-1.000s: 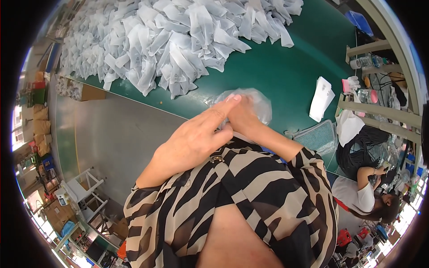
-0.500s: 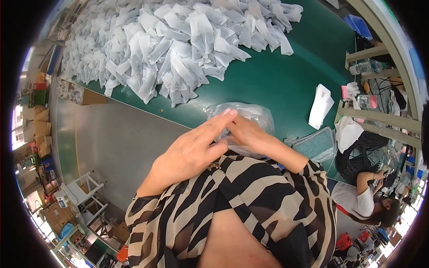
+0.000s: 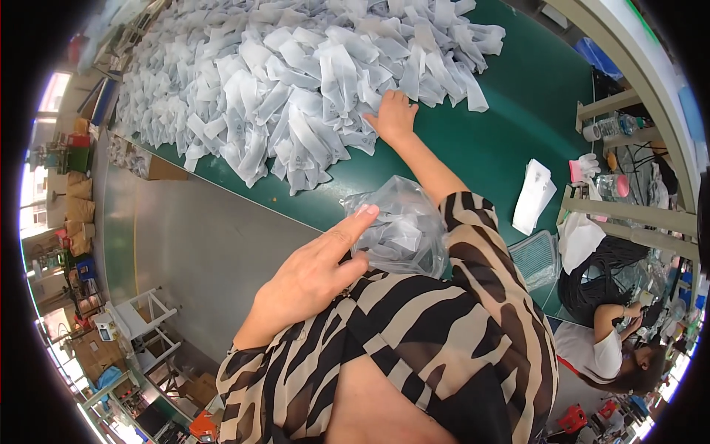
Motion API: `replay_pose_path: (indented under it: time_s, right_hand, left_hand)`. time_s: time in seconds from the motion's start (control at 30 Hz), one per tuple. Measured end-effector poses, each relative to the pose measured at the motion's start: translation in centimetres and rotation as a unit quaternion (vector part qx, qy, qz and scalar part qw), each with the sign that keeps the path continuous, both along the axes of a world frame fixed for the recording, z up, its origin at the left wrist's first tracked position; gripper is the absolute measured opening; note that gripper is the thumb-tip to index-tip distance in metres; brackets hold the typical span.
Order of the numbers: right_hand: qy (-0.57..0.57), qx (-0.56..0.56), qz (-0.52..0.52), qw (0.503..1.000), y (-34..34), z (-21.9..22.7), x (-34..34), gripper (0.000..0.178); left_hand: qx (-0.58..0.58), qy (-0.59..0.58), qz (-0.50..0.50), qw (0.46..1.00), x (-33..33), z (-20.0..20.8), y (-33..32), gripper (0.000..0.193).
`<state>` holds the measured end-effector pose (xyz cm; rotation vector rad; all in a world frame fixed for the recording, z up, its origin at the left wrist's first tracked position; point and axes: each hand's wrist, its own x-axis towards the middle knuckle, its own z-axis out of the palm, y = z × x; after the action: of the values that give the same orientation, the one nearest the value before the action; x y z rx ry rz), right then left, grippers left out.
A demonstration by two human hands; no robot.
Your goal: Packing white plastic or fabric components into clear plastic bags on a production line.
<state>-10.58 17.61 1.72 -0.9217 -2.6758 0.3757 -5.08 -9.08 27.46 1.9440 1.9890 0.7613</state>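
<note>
Nearest the body, the left hand (image 3: pixel 303 285) is at a clear plastic bag (image 3: pixel 438 251) by the near edge of the green table (image 3: pixel 481 166). Its fingers are straight and pressed together, thumb apart; can't tell if any film is pinched. There are whitish pouches (image 3: pixel 403 235) in the bag.

Bit further in, toward the right end, there are white papers (image 3: pixel 532 198) with faint print, not readable from here.

Past the bag, the right hand (image 3: pixel 396 120) is at the front of a big pile of frosted pouches (image 3: pixel 296 92) covering the table's left and far side. Thumb's spread wide, and I don't see anything gripped.

My read: the step in hand is a reach to the pile. Lifting a pouch would call for a pinch on a loose end. Some pouches carry small dark marks, too tiny to read.
</note>
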Motion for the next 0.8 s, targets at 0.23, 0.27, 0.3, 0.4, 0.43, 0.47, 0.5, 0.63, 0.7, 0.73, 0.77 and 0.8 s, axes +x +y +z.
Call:
replay_pose_path:
  time_s: [0.23, 0.27, 0.3, 0.4, 0.43, 0.47, 0.5, 0.63, 0.7, 0.73, 0.77, 0.8]
  right_hand:
    - [0.059, -0.129, -0.097, 0.985, 0.7, -3.1, 6.1, 0.046]
    - [0.056, -0.124, -0.131, 0.982, 1.0, -4.0, 7.7, 0.046]
    - [0.052, -0.118, -0.167, 0.978, 1.4, -4.3, 9.5, 0.046]
    - [-0.025, -0.163, -0.192, 0.967, 2.3, -4.0, 14.2, 0.052]
    - [-0.026, -0.162, -0.195, 0.967, 2.8, -3.9, 14.9, 0.052]
    - [0.008, -0.176, -0.232, 0.957, 3.2, -3.8, 15.7, 0.054]
    - [0.044, -0.189, -0.267, 0.944, 3.6, -3.7, 16.3, 0.056]
    - [0.189, -0.311, -0.320, 0.875, 4.9, -4.4, 17.9, 0.057]
    - [0.247, -0.556, -0.324, 0.724, 4.6, -3.1, 17.8, 0.058]
    - [0.211, -0.596, -0.296, 0.716, 3.8, -2.2, 17.8, 0.062]
    - [0.210, -0.597, -0.294, 0.716, 3.3, -1.2, 17.6, 0.062]
    - [0.121, -0.569, -0.262, 0.770, 3.0, -0.2, 17.6, 0.059]
  left_hand:
    - [-0.008, 0.001, 0.003, 1.000, -0.3, -0.2, 0.0, 0.015]
    - [-0.008, -0.002, 0.003, 1.000, -0.3, -0.3, -0.1, 0.015]
    - [-0.008, -0.006, 0.002, 1.000, -0.4, -0.4, -0.2, 0.015]
    - [-0.001, -0.012, -0.015, 1.000, -0.6, -0.6, 0.1, 0.015]
    - [0.000, -0.014, -0.017, 1.000, -0.7, -0.7, 0.3, 0.015]
    - [0.001, -0.014, -0.025, 1.000, -0.8, -0.7, 0.6, 0.016]
    - [0.003, -0.014, -0.032, 0.999, -0.8, -0.7, 0.8, 0.016]
    - [-0.001, -0.012, -0.040, 0.999, -0.6, -0.6, 1.1, 0.016]
    - [-0.002, -0.010, -0.037, 0.999, -0.7, -0.6, 1.0, 0.016]
    - [-0.003, -0.008, -0.032, 0.999, -0.8, -0.7, 0.8, 0.016]
    - [-0.003, -0.006, -0.027, 1.000, -0.9, -0.7, 0.6, 0.016]
    - [-0.003, -0.005, -0.023, 1.000, -0.9, -0.8, 0.6, 0.015]
